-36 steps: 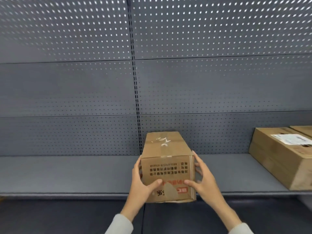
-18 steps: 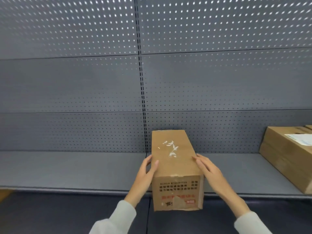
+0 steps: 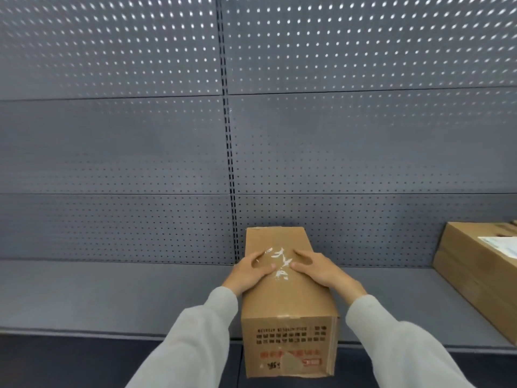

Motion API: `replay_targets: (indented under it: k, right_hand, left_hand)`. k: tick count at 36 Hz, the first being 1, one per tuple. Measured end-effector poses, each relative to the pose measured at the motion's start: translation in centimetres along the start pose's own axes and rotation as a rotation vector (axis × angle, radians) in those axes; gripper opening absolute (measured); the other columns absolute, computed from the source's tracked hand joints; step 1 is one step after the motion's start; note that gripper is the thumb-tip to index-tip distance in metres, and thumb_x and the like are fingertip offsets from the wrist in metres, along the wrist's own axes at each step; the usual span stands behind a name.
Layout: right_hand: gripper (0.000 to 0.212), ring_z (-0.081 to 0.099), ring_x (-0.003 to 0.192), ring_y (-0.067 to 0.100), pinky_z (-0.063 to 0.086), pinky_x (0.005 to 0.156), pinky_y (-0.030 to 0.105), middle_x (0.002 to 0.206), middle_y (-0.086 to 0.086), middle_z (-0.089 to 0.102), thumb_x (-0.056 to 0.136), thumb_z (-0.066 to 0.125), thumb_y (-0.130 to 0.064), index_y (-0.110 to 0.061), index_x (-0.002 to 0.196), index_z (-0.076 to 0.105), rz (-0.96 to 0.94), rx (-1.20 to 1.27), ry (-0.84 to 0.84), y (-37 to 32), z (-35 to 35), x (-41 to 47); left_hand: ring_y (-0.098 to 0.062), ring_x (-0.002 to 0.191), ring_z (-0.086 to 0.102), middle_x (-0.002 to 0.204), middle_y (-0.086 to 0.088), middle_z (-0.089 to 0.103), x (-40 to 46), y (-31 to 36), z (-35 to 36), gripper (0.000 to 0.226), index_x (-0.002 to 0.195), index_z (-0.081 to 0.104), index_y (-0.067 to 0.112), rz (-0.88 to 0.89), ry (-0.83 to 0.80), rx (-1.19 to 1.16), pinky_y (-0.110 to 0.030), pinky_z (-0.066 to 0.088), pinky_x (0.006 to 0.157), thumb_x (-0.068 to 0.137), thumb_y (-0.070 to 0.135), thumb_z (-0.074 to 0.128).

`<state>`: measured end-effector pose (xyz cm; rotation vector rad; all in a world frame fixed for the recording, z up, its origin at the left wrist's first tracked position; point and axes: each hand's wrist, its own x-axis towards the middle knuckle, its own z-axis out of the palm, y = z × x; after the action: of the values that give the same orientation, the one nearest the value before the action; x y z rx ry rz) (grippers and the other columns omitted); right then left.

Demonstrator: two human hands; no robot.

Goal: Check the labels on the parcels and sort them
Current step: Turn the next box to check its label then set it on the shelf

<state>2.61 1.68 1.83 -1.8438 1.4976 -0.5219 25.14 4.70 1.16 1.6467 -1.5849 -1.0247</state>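
A: Parcel (image 3: 288, 298) pos? Lower centre of frame, long cardboard box lying lengthwise on the grey shelf (image 3: 112, 298), far end at the pegboard back panel (image 3: 140, 152), near end w/ printed text overhanging the shelf's front edge.

B: Hands?

A: Both on its top face, mid-frame height. Left hand (image 3: 249, 273) sits on the top's left part, fingers (image 3: 261, 271) spread flat, pointing right toward the white label residue (image 3: 279, 264). Right hand (image 3: 321, 268) mirrors it from the right side, fingers (image 3: 303, 260) flat, tips just beside the residue. Neither wraps the box; palms down, fingers open and pressing on cardboard.

B: Anything else?

A: Second, bigger box (image 3: 475, 275) at right edge of frame, same shelf, well apart from the parcel, white label (image 3: 500, 245) on top. Txt on label too blurred to read.
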Motion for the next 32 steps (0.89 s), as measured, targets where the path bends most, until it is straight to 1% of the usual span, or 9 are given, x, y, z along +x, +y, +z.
replay_targets:
  k: [5, 12, 15, 19, 22, 23, 25, 29, 32]
  right_hand:
    - [0.067, 0.045, 0.139, 0.021, 0.041, 0.099, 0.03, 0.157, -0.004, 0.042, 0.09, 0.064, -0.062, -0.042, 0.151, 0.043, 0.017, 0.068, 0.047, 1.0, 0.5, -0.3]
    - [0.065, 0.045, 0.137, 0.023, 0.042, 0.097, 0.029, 0.153, -0.002, 0.045, 0.088, 0.069, -0.057, -0.041, 0.147, 0.048, 0.046, 0.106, 0.067, 0.7, 0.5, -0.2]
    - [0.071, 0.044, 0.138, 0.023, 0.044, 0.106, 0.036, 0.152, -0.002, 0.046, 0.085, 0.071, -0.061, -0.043, 0.148, 0.045, 0.061, 0.134, 0.08, 0.9, 0.6, -0.4]
    - [0.095, 0.054, 0.121, 0.019, 0.048, 0.093, 0.033, 0.145, -0.001, 0.05, 0.076, 0.08, -0.06, -0.033, 0.154, 0.032, 0.099, 0.253, 0.119, 0.5, 0.5, -1.5]
    - [0.092, 0.064, 0.107, 0.016, 0.054, 0.09, 0.034, 0.125, -0.004, 0.063, 0.07, 0.085, -0.06, -0.022, 0.143, 0.045, 0.139, 0.314, 0.145, 0.6, 0.6, -1.9]
    - [0.086, 0.066, 0.103, 0.015, 0.057, 0.091, 0.035, 0.119, -0.006, 0.066, 0.068, 0.085, -0.061, -0.02, 0.137, 0.052, 0.144, 0.317, 0.147, 0.6, 0.6, -2.0]
    - [0.079, 0.069, 0.099, 0.014, 0.059, 0.09, 0.038, 0.112, -0.006, 0.07, 0.066, 0.086, -0.061, -0.019, 0.128, 0.06, 0.152, 0.332, 0.151, 0.8, 0.8, -2.0]
    - [0.073, 0.068, 0.096, 0.011, 0.057, 0.078, 0.028, 0.11, -0.008, 0.069, 0.069, 0.084, -0.061, -0.022, 0.126, 0.06, 0.116, 0.341, 0.184, 0.2, 0.9, -3.1]
    - [0.069, 0.066, 0.095, 0.008, 0.051, 0.068, 0.022, 0.109, -0.01, 0.067, 0.073, 0.082, -0.06, -0.023, 0.127, 0.058, 0.082, 0.337, 0.223, -0.4, 0.7, -4.2]
  left_hand:
    - [-0.016, 0.131, 0.053, 0.151, 0.008, 0.049, 0.9, -1.4, 0.5, 0.081, 0.15, 0.049, 0.037, -0.005, 0.008, -0.061, -0.035, 0.047, 0.109, 0.079, 0.06, 0.08]
    - [-0.017, 0.126, 0.057, 0.142, 0.011, 0.055, 1.1, -1.5, 0.6, 0.083, 0.144, 0.053, 0.047, -0.045, 0.028, -0.076, -0.041, 0.049, 0.109, 0.068, 0.067, 0.081]
    - [-0.016, 0.127, 0.057, 0.146, 0.009, 0.054, 0.4, -1.3, 0.7, 0.083, 0.148, 0.049, 0.046, -0.069, 0.007, -0.139, -0.041, 0.047, 0.111, 0.073, 0.063, 0.082]
    - [-0.016, 0.127, 0.057, 0.147, 0.011, 0.051, -1.4, -0.5, 0.9, 0.108, 0.16, 0.023, 0.042, -0.089, 0.013, -0.293, -0.042, 0.047, 0.111, 0.075, 0.052, 0.087]
    - [-0.026, 0.139, 0.048, 0.148, 0.009, 0.051, 0.0, -1.7, 1.3, 0.139, 0.159, 0.014, 0.045, -0.171, 0.106, -0.337, -0.053, 0.044, 0.113, 0.048, 0.069, 0.094]
    - [-0.029, 0.139, 0.047, 0.145, 0.009, 0.054, 1.4, -2.8, 1.5, 0.137, 0.153, 0.027, 0.041, -0.204, 0.128, -0.337, -0.054, 0.044, 0.112, 0.038, 0.074, 0.094]
    - [-0.028, 0.129, 0.056, 0.128, 0.007, 0.064, 2.0, -3.1, 1.5, 0.106, 0.123, 0.05, 0.039, -0.244, 0.128, -0.346, -0.051, 0.05, 0.106, 0.033, 0.074, 0.094]
    - [-0.023, 0.106, 0.068, 0.113, 0.003, 0.068, -2.5, 0.9, 0.8, 0.068, 0.11, 0.05, 0.031, -0.221, 0.127, -0.402, -0.047, 0.057, 0.099, 0.061, 0.045, 0.096]
    - [-0.024, 0.11, 0.066, 0.113, 0.004, 0.068, -3.4, 1.3, 0.5, 0.063, 0.104, 0.049, 0.037, -0.189, 0.157, -0.404, -0.048, 0.055, 0.101, 0.061, 0.05, 0.093]
